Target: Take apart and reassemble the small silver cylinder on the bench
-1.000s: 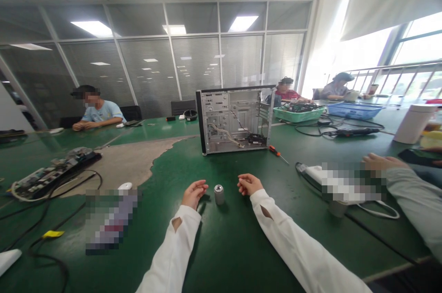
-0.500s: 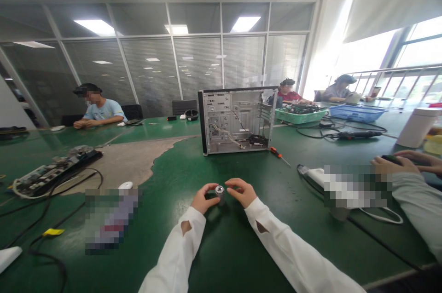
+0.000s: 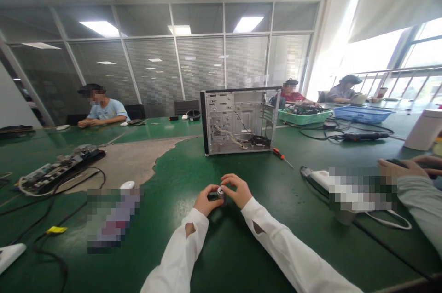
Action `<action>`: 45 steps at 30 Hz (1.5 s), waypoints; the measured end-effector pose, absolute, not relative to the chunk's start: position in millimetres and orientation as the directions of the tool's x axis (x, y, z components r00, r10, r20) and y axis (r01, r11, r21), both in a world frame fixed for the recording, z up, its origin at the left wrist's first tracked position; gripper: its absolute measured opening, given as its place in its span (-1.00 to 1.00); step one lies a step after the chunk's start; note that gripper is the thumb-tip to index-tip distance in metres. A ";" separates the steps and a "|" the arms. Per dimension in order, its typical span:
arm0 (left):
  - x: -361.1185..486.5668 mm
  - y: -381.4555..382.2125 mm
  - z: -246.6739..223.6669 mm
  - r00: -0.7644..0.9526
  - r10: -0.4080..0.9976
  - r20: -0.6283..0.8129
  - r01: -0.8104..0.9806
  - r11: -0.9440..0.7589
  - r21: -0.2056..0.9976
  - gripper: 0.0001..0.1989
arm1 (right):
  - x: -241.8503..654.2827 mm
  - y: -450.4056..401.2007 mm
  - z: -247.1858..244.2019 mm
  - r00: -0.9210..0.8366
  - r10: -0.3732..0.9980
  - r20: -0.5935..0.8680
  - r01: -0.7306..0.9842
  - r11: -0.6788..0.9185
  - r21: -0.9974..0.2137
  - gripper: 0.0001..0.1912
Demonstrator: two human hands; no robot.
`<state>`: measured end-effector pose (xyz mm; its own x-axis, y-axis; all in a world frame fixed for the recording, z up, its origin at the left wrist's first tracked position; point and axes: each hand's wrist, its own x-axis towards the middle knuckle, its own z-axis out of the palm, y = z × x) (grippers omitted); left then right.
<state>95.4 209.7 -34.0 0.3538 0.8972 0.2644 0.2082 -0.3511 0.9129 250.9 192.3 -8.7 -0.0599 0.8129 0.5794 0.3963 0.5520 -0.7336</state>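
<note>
A small silvery cylinder (image 3: pixel 221 194) stands on the green table (image 3: pixel 186 164), low in the middle of the head view. My left hand (image 3: pixel 206 200) grips its left side between thumb and fingers. From the right, my right hand (image 3: pixel 238 190) reaches over the cylinder, its fingertips pinched together at the top rim; whether they hold a small part is too fine to make out. Beyond my hands stands an open computer case (image 3: pixel 238 120), upright, with cables inside. An orange screwdriver (image 3: pixel 279 153) lies by its right foot.
Power strips with cables (image 3: pixel 62 171) lie at the left, near a white mouse (image 3: pixel 127 185). At the right are a white power strip (image 3: pixel 321 178), a green basket (image 3: pixel 305 117), a blue basket (image 3: pixel 362 113) and another person's hands (image 3: pixel 402 171). More people sit farther back.
My right hand has moved left, from just beside the cylinder onto its top, and its fingers have closed. My left hand keeps its grip. The whole view has shifted slightly.
</note>
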 end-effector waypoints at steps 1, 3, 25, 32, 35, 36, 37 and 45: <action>95.6 209.5 -33.8 0.353 0.898 0.263 0.213 -0.351 0.912 -0.65 | 253.3 193.3 -8.4 -0.037 0.803 0.594 0.387 0.560 -0.733 -0.92; 95.8 209.1 -33.6 0.349 0.900 0.262 0.222 -0.351 0.910 -0.66 | 261.9 196.6 -11.7 0.010 0.800 0.600 0.405 0.546 -0.734 -0.90; 90.3 229.8 -48.8 0.139 0.983 0.117 -0.113 -0.102 0.988 -0.52 | 342.4 241.2 -74.0 0.486 0.871 0.074 -0.082 0.129 -0.988 -0.70; 91.3 231.2 -47.9 0.150 0.986 0.074 -0.112 -0.057 0.992 -0.54 | 340.4 243.5 -79.0 0.496 0.868 0.033 -0.173 0.136 -0.976 -0.75; 91.5 230.1 -47.4 0.155 0.985 0.079 -0.106 -0.063 0.992 -0.55 | 337.9 242.6 -78.4 0.502 0.865 0.031 -0.174 0.135 -0.975 -0.76; 91.4 229.7 -47.5 0.153 0.985 0.079 -0.104 -0.063 0.993 -0.56 | 337.4 242.1 -78.0 0.499 0.866 0.032 -0.171 0.134 -0.976 -0.76; 91.4 229.3 -47.8 0.153 0.985 0.078 -0.104 -0.063 0.993 -0.56 | 337.1 241.5 -77.7 0.494 0.869 0.033 -0.166 0.132 -0.977 -0.77; 92.0 228.2 -49.4 0.146 0.986 0.082 -0.089 -0.070 0.994 -0.57 | 335.1 238.1 -75.6 0.468 0.882 0.053 -0.119 0.122 -0.985 -0.78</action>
